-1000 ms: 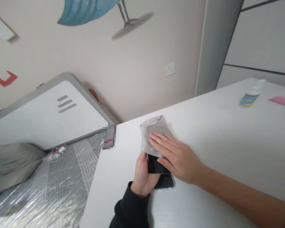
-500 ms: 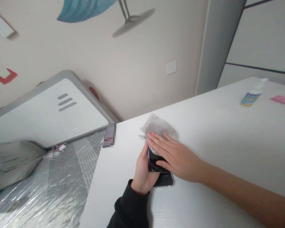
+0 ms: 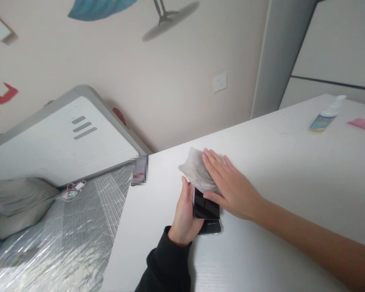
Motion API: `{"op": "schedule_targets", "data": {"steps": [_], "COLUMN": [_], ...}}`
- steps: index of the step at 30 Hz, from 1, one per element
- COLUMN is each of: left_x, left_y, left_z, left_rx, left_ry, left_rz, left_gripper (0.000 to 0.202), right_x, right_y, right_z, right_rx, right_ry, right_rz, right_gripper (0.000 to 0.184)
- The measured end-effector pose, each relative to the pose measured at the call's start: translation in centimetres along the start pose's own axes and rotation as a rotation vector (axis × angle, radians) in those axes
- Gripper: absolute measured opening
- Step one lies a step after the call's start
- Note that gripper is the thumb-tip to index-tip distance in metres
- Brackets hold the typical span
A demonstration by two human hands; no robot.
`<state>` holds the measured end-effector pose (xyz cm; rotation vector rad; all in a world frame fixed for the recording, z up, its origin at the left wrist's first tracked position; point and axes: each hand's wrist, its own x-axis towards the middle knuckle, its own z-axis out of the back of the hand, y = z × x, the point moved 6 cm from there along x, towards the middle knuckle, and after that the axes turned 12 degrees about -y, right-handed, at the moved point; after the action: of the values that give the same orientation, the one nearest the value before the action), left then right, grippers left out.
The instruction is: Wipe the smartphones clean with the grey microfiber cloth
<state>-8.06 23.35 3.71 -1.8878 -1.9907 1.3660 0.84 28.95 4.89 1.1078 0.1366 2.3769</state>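
Observation:
My left hand [image 3: 185, 215] is closed round the left edge of a phone [image 3: 206, 205] with a glossy black screen, held tilted over the table. A thin grey-white wipe [image 3: 197, 170] lies across the phone's upper part and hides it. On top of the wipe my right hand [image 3: 228, 182] rests flat, fingers stretched out, its thumb near the screen. Under the phone's near end lies a dark, flat piece with a clear rim [image 3: 211, 228], possibly a phone case; most of it is hidden.
The white table [image 3: 261, 243] meets the wall at the back. A pump bottle [image 3: 324, 119] and a pink packet [image 3: 363, 123] are at the far right. Near the left corner lies a blurred-out small item [image 3: 139, 170]. Left of the table is a plastic-covered bed [image 3: 88, 231].
My right hand has slid up and to the right over the phone with the wipe, so more of the black screen shows. My left hand keeps its hold, shifted slightly.

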Motion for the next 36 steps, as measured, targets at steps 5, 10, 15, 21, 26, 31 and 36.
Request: {"op": "schedule_targets", "data": {"steps": [5,10,15,21,26,31,36], "left_x": [0.1,-0.1,-0.3,0.6,0.8,0.3,-0.7], "left_y": [-1.8,-2.0,0.1,-1.5,-2.6,-0.6,1.0], "left_z": [1.1,0.9,-0.7,0.6,0.8,0.0,-1.3], "left_rx": [-0.084,-0.091,-0.022,-0.132,-0.157,-0.05,0.177], "left_ry": [-0.14,-0.118,0.033,-0.076,-0.035,0.003,0.128], "left_rz": [-0.008,-0.037,-0.011,0.027,-0.081,-0.113,-0.097], "left_gripper": [0.071,0.068,0.058,0.076,0.069,0.053,0.052], "right_x": [-1.6,-1.1,-0.4,-2.4,-2.5,-1.9,-0.9], "right_y": [4.4,4.2,1.7,6.4,5.6,3.1,1.0], "right_z": [-1.1,-1.0,-0.3,-1.1,-1.8,-1.7,-0.6], "right_rx": [0.113,0.066,-0.06,0.13,0.055,-0.087,0.004], "right_ry": [0.1,0.099,-0.004,0.121,0.116,0.005,-0.063], "right_rz": [0.231,0.214,0.039,0.276,0.202,0.04,-0.145], "right_gripper": [0.117,0.113,0.124,0.13,0.128,0.126,0.112]}}
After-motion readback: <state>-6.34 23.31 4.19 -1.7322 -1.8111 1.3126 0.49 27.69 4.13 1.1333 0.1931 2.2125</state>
